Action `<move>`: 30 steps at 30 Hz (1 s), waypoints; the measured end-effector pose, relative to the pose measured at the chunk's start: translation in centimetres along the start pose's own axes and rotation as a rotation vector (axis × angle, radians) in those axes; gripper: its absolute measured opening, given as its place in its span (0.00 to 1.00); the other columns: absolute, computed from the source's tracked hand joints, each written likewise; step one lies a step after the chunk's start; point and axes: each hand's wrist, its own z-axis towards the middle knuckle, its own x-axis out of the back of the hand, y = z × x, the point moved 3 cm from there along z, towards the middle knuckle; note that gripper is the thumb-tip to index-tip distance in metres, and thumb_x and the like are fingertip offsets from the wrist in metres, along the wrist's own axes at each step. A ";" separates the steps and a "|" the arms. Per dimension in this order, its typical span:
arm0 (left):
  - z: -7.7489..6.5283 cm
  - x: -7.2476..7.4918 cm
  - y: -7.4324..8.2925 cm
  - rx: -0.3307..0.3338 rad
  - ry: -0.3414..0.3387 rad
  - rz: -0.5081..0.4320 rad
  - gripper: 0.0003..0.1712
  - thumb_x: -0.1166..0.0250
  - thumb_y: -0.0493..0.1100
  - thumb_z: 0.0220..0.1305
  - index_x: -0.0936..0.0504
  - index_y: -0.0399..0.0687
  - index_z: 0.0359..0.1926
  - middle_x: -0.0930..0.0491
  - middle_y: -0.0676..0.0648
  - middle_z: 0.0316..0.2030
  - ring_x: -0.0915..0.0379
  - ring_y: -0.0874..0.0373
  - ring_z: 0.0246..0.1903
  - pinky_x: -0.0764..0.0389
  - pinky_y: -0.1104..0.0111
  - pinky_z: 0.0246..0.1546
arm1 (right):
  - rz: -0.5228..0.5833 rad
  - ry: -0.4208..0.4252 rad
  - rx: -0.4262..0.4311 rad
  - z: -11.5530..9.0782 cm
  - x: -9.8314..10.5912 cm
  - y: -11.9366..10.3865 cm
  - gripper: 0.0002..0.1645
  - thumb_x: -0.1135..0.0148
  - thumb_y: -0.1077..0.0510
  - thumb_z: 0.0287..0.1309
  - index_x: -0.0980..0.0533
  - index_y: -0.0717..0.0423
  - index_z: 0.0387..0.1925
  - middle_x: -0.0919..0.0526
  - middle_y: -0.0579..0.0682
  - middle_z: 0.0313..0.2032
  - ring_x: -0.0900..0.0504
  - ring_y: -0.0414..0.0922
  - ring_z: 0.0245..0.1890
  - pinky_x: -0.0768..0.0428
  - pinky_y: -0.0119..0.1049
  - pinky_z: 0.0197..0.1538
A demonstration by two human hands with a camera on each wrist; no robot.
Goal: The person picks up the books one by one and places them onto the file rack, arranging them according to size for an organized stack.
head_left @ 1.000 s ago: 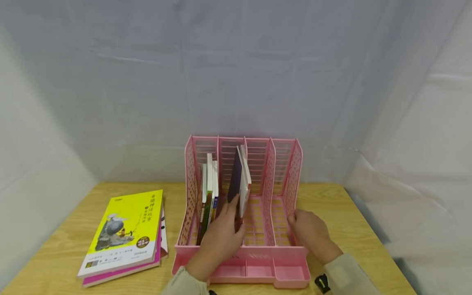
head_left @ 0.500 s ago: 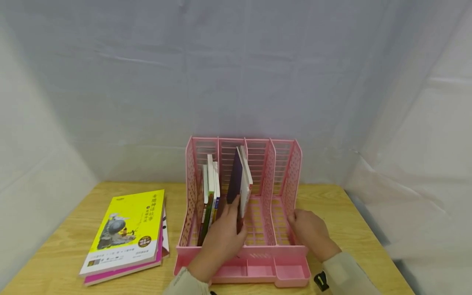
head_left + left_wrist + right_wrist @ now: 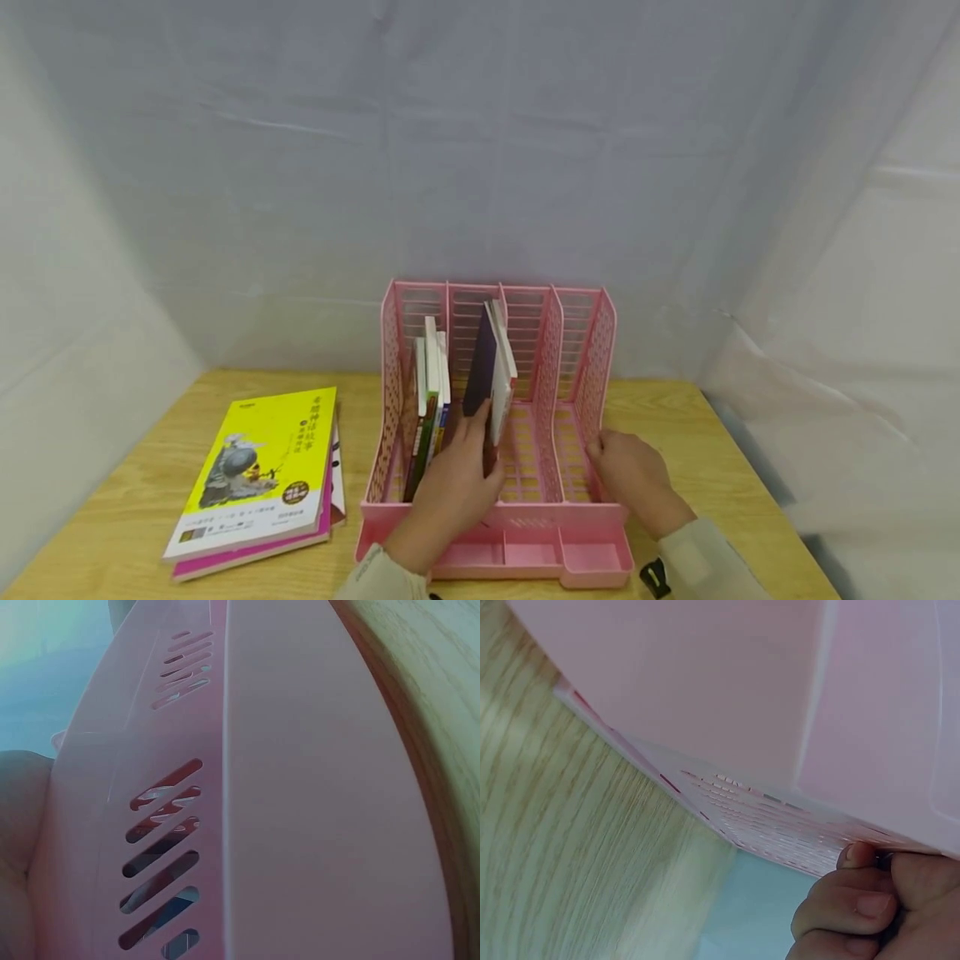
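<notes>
Rack (image 3: 577,515) of perforated pink plastic holds thin books (image 3: 504,371)

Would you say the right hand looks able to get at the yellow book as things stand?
Probably not: the right hand grips the pink rack at its side, and the rack and left forearm lie between that hand and the yellow book.

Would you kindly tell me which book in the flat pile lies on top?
The yellow-and-white book: its whole cover shows, while only narrow strips show of the magenta book and the white, dark-spotted one beneath it.
</notes>
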 end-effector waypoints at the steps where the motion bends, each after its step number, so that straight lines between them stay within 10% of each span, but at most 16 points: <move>1: 0.0 0.0 0.0 -0.002 0.003 0.000 0.49 0.36 0.47 0.67 0.50 0.51 0.83 0.29 0.43 0.68 0.35 0.62 0.14 0.29 0.67 0.14 | -0.001 -0.001 -0.001 0.0 0.0 0.0 0.23 0.53 0.50 0.76 0.30 0.50 0.21 0.26 0.49 0.21 0.29 0.46 0.23 0.27 0.44 0.29; 23: -0.4 0.5 -0.1 -0.032 0.004 -0.037 0.47 0.37 0.45 0.68 0.48 0.49 0.82 0.30 0.42 0.70 0.36 0.61 0.14 0.30 0.67 0.14 | -0.201 0.040 0.102 -0.6 -0.1 -0.5 0.19 0.47 0.55 0.74 0.31 0.51 0.22 0.29 0.49 0.20 0.31 0.46 0.21 0.25 0.44 0.24; 30: -2.8 3.5 -0.3 -0.231 0.181 -0.045 0.16 0.34 0.44 0.67 0.16 0.51 0.55 0.17 0.57 0.42 0.25 0.65 0.32 0.21 0.71 0.33 | -0.111 0.004 0.003 -0.2 -0.2 -0.4 0.23 0.51 0.50 0.76 0.30 0.51 0.21 0.25 0.50 0.22 0.27 0.47 0.23 0.24 0.46 0.26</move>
